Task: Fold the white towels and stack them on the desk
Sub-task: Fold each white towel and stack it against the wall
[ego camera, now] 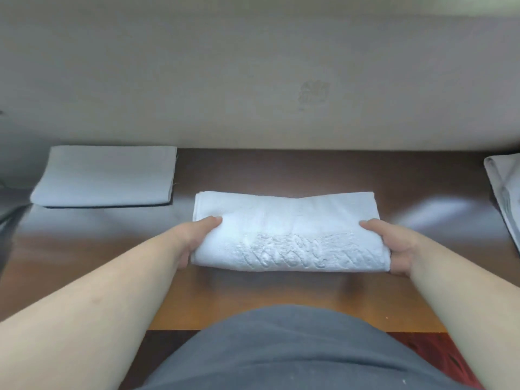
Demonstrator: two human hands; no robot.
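Note:
A white towel (pixel 287 229) with raised lettering lies folded in the middle of the dark wooden desk (pixel 281 299). Its near edge is lifted off the desk. My left hand (pixel 194 240) grips the towel's left end, thumb on top and fingers underneath. My right hand (pixel 394 246) grips the right end the same way. A second white towel (pixel 107 175), folded flat, lies at the back left of the desk. At the right edge of the view shows part of another white towel (pixel 506 192), loosely piled.
A pale wall (pixel 253 80) rises right behind the desk's back edge. My dark grey shirt (pixel 295 353) fills the bottom of the view, against the desk's front edge. A dark object (pixel 8 220) shows at the far left.

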